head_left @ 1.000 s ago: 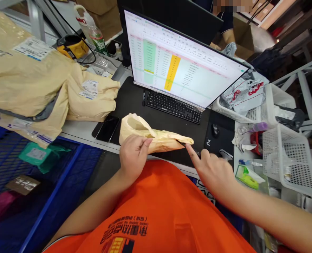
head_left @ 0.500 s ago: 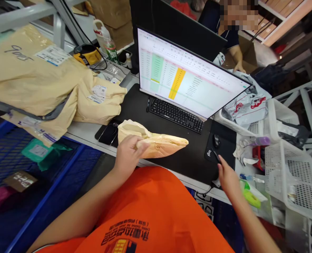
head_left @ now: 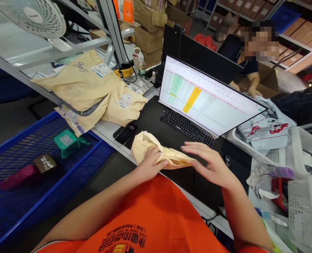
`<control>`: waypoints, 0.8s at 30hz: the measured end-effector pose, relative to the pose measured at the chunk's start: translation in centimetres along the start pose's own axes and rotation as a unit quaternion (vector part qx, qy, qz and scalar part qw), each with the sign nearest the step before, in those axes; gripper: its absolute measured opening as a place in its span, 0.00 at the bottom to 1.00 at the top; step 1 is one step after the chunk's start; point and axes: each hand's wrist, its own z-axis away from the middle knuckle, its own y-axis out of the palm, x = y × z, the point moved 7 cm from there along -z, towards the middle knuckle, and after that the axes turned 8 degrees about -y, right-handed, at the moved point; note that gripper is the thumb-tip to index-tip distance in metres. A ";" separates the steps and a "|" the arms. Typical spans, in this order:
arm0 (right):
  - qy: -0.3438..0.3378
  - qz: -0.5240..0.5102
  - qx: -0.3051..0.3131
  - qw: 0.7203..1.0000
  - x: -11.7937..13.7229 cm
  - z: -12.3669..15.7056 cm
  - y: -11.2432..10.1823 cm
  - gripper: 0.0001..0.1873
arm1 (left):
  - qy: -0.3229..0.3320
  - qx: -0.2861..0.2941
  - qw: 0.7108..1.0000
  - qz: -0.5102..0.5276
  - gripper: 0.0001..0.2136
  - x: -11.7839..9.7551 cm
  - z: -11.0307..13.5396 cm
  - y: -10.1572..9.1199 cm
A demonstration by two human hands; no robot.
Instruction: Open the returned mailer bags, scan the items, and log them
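Note:
My left hand grips a small beige padded mailer that lies on the black desk mat at the near edge of the desk. The mailer's open mouth points left. My right hand hovers flat, fingers stretched out, over the mailer's right end, holding nothing. A black keyboard and a monitor showing a spreadsheet stand just behind the hands.
A black phone lies left of the mailer. Large beige parcels are piled at the left. A blue wire cart holds small packets below. White baskets stand at the right. Another person sits behind the monitor.
My right hand came back from the mouse area to above the mailer's right end. My left hand kept its grip. The view tilted up and back.

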 end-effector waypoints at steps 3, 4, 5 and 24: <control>-0.128 -0.006 0.200 0.971 3.5 -5.8 3.2 0.31 | 0.036 0.027 0.999 -0.009 0.07 -0.4 0.8 0.4; -0.149 0.008 0.240 0.959 3.8 -6.9 4.5 0.33 | 0.042 0.023 0.999 -0.007 0.08 -0.3 1.1 0.3; -0.163 0.028 0.263 0.950 3.9 -7.7 5.7 0.34 | 0.043 0.015 0.999 -0.002 0.09 -0.2 1.5 0.2; 0.181 0.128 -0.072 0.972 -7.0 -0.1 -0.6 0.22 | 0.140 -0.007 0.979 -0.145 0.09 -2.9 6.4 -5.0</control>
